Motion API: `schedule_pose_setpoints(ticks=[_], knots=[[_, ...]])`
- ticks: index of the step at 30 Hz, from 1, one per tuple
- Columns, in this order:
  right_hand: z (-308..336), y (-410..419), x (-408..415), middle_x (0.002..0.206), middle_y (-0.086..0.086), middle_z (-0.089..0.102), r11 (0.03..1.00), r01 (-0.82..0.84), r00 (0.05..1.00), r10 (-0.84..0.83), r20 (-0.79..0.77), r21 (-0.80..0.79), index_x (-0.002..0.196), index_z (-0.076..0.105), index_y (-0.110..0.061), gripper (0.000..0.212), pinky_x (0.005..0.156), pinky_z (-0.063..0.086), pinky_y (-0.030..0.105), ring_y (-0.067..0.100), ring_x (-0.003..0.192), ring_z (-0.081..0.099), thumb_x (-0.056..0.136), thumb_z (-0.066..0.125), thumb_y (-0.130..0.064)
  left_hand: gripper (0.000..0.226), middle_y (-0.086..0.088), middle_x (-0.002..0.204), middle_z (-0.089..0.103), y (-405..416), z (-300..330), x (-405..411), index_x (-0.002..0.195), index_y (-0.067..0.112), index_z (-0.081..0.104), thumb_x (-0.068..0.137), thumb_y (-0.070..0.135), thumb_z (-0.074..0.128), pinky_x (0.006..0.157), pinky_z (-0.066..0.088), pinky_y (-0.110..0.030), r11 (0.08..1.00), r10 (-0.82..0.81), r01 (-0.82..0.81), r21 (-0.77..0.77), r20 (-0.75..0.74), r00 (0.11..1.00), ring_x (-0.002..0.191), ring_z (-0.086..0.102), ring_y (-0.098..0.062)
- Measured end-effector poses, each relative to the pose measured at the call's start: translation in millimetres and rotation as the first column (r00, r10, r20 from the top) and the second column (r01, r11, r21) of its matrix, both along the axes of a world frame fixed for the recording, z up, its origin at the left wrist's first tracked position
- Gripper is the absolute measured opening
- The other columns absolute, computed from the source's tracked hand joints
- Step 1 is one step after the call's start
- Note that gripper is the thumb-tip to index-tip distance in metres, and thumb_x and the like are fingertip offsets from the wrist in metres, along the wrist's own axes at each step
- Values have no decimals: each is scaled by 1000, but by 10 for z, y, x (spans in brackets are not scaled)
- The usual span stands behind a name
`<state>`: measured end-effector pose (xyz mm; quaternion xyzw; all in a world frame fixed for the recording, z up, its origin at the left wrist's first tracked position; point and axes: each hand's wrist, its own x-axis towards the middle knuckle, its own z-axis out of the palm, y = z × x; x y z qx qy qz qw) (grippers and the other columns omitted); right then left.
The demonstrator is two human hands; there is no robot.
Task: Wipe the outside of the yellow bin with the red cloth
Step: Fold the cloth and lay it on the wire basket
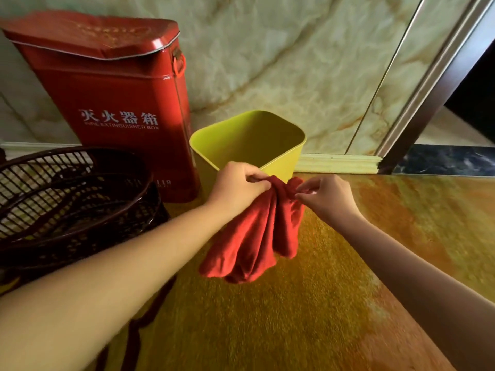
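A dark woven plastic basket is sitting at far left, a tall red metal fire extinguisher box beside it. The left hand is pinching the bunched top of the red terry cloth, which is hanging in front of the open yellow plastic bin standing by the wall. The right hand is nipping the cloth's other edge. Spreading it flat over the palm first would probably wipe the bin's wall better.

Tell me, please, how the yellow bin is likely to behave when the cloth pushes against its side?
The yellow bin looks empty and thin-walled, so probably light and apt to slide or tip. The red box beside it may brace one side.
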<state>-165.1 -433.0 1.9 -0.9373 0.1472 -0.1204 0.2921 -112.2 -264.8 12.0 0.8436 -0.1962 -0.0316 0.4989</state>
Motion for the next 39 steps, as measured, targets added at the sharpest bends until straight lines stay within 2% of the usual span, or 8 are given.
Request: schedule_pose_setpoints(ticks=[5, 9, 13, 16, 25, 29, 32, 39], knots=[[315, 134, 14, 104, 1, 69, 964, -264, 964, 265, 33, -30, 82, 72, -16, 7, 87, 38, 25, 13, 101, 59, 77, 67, -16, 14, 4, 67, 68, 511, 409, 139, 82, 19, 73, 69, 17, 71, 58, 42, -13, 991, -62, 60, 118, 19, 998, 54, 54, 6], [522, 458, 119, 80, 7, 67, 882, -386, 922, 365, 128, 271, 77, 63, -15, 8, 69, 43, 22, 7, 70, 58, 81, 63, -8, 14, 13, 48, 65, 980, 725, 192, 76, 25, 71, 68, 14, 72, 48, 39, -11, 993, -35, 37, 109, -15, 999, 46, 51, 3], [676, 826, 313, 69, 3, 64, 827, -434, 900, 383, 208, 356, 76, 65, -11, 5, 64, 43, 21, 5, 64, 57, 80, 64, -8, 6, 15, 41, 60, 1482, 963, 239, 73, 19, 71, 68, 16, 73, 45, 39, -14, 984, 28, -15, 176, -76, 997, 46, 50, 1], [803, 1113, 430, 69, -6, 65, 804, -508, 861, 458, 222, 310, 83, 70, -16, 10, 56, 42, 7, -9, 54, 54, 79, 66, -8, 9, 13, 48, 61, 1856, 1086, 257, 70, 24, 70, 70, 16, 72, 50, 44, -11, 972, 66, -38, 232, -112, 992, 47, 52, 5], [812, 1833, 902, 56, -11, 56, 829, -524, 851, 508, 129, 196, 63, 64, -23, 21, 45, 33, 5, -10, 42, 48, 81, 63, -12, 15, 12, 63, 64, 2612, 1075, 575, 69, 26, 70, 72, 12, 69, 46, 44, -8, 954, 161, -96, 284, -216, 963, 57, 57, 3], [514, 2003, 1203, 69, 2, 63, 877, -468, 883, 470, 12, 110, 80, 70, -12, 10, 56, 37, 21, 8, 63, 55, 82, 60, -13, 12, -3, 64, 61, 2657, 759, 822, 81, 15, 72, 72, 8, 68, 44, 36, -17, 944, 176, -94, 316, -242, 954, 54, 48, -12], [271, 2097, 1354, 79, 4, 64, 912, -406, 912, 408, -43, 49, 82, 70, -11, 12, 50, 37, 11, 16, 75, 56, 81, 58, -13, 19, 11, 36, 53, 2655, 472, 1028, 91, 8, 70, 72, 6, 68, 33, 27, -10, 937, 214, -136, 321, -220, 952, 32, 38, -1], [-106, 2341, 1672, 96, 15, 71, 959, -282, 958, 282, -56, -1, 81, 68, -17, 20, 76, 50, 35, 34, 91, 64, 81, 48, -16, 15, 1, 76, 67, 2743, -68, 1497, 84, 13, 72, 70, 9, 71, 79, 47, -22, 929, 281, -231, 289, -147, 948, 78, 61, -11]])
